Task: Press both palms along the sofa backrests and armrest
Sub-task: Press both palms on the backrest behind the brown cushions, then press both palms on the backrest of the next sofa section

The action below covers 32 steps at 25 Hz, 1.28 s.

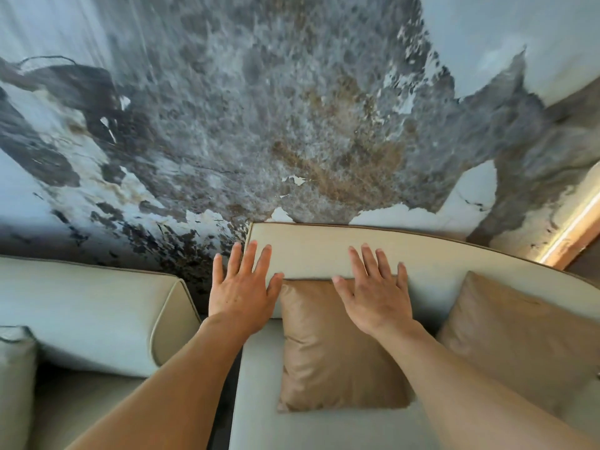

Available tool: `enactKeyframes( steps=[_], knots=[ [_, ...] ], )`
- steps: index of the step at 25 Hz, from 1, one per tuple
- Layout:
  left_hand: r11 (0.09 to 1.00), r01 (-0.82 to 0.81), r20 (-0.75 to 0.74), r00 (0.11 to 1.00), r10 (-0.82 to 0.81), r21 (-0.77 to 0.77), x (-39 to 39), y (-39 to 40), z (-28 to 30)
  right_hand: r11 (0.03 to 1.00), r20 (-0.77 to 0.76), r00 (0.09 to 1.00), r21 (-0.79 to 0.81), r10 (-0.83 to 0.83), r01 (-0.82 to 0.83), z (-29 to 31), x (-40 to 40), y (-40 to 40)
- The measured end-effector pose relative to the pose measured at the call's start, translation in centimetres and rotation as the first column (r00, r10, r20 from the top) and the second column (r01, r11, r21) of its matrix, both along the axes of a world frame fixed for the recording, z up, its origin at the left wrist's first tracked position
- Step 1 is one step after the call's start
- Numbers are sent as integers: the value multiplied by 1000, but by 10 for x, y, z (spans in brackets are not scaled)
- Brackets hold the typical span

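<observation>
Both hands, left (242, 297) and right (378, 293), lie flat with fingers spread on the cream backrest (438, 258) above the tan cushion (337, 349), apparently touching. Press evenly, sliding palms along the top.

1. Hands: 2, left hand (242, 295) and right hand (376, 293), centre frame.
2. Backrests: 2, cream backrest (324, 251) centre, pale backrest (81, 303) left.
3. Tan cushions: 2, centre cushion (337, 345), right cushion (519, 336).
4. Grey pillow (14, 384): 1, lower left edge.
</observation>
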<state>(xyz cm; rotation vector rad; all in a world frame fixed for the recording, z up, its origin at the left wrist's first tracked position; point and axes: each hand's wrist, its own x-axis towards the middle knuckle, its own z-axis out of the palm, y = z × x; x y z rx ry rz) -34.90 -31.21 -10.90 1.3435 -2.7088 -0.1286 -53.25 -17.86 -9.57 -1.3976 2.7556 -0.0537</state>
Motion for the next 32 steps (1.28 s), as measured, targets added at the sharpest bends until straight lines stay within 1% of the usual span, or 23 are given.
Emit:
enactKeyframes(
  steps=[4,7,9,11,16,22,24,28,32],
  knots=[
    [998,43,-93,995,-47,-43,32,-11,62,995,-8,995,-21,-95,95,59,48,11],
    [997,55,-90,994,-59,-47,70,-20,80,987,10,990,-84,-139,139,88,77,-1],
    [997,55,-75,996,-58,-48,104,-21,89,979,10,990,-149,-139,139,106,102,-9],
    [998,39,-74,996,-43,-57,139,-22,98,975,2,991,-177,-136,134,118,127,-10],
    [992,-26,-99,995,14,-123,224,1,119,977,-19,995,-191,-96,91,132,204,15],
    [985,-27,-68,998,16,-168,326,63,137,973,-41,997,-224,-60,49,131,303,77],
    [984,-33,-47,999,25,-177,349,75,145,977,-35,997,-208,-62,53,134,323,89],
    [971,-52,-48,998,42,-233,383,83,165,954,-28,997,-292,-77,65,147,349,102],
    [958,-59,-46,998,48,-281,408,79,175,949,-23,996,-307,-88,77,154,363,103]
  ],
)
